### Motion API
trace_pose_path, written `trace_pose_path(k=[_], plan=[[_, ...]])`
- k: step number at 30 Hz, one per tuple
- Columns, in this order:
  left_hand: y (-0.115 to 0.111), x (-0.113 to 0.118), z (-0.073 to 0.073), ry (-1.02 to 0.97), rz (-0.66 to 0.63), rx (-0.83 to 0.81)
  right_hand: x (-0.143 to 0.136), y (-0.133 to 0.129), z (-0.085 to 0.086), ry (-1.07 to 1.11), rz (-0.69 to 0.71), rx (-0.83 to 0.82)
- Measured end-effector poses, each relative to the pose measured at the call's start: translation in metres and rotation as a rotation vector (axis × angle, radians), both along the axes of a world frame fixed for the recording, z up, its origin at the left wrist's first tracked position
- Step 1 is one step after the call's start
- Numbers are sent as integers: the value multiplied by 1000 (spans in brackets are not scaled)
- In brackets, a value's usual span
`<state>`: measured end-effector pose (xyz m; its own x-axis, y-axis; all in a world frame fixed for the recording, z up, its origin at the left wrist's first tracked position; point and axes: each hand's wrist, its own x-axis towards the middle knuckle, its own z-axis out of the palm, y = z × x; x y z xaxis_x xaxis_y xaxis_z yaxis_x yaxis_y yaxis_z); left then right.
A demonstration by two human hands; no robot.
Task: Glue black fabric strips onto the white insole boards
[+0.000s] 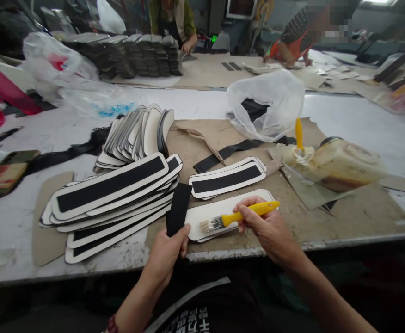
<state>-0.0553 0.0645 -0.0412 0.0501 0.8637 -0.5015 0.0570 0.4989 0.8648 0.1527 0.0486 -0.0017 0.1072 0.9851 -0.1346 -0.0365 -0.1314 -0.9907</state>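
In my right hand (268, 226) is a paintbrush (251, 213) with a yellow handle. Its pale, clumped bristles rest on or just over a white rounded panel (235, 206) near the table's front edge. My left hand (169, 249) pinches a black strip (179, 208) upright at the panel's left end. To the left lies a fanned stack of white panels with black strips (112, 185) on them. A smaller pile of the same panels (228, 181) lies just behind the panel under the brush.
Behind the stack stands a row of curved white pieces (133, 134). A stained glue container (344, 162) lies at right, with another yellow-handled brush (298, 134) beside it. A plastic bag (268, 104) holds black material. Two people work at a far table (205, 69).
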Motion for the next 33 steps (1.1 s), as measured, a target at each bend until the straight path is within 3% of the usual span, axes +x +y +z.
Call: trace_pose_path(k=[5, 12, 16, 18, 21, 24, 27, 30, 33], plan=[[-3, -1, -3, 33, 17, 17, -3, 2, -9, -229, -37, 33], [-5, -1, -10, 11, 21, 27, 56, -6, -3, -737, -211, 105], [-4, -2, -12, -9, 23, -4, 75, -13, 8, -867, -271, 117], [-4, -3, -11, -12, 16, -26, 67, -16, 18, -832, -301, 111], [-3, -5, -5, -23, -28, -31, 31, -17, 28, -623, -252, 120], [-3, -7, 0, -29, -55, -25, -13, -11, 25, -363, -119, 121], [-2, -8, 1, -33, -57, -25, -38, -3, 12, -275, -32, 94], [-3, -8, -1, -46, -51, -20, -28, 1, 2, -439, -56, 122], [-5, -8, -7, -44, -35, -4, 8, -1, -2, -705, -128, 184]])
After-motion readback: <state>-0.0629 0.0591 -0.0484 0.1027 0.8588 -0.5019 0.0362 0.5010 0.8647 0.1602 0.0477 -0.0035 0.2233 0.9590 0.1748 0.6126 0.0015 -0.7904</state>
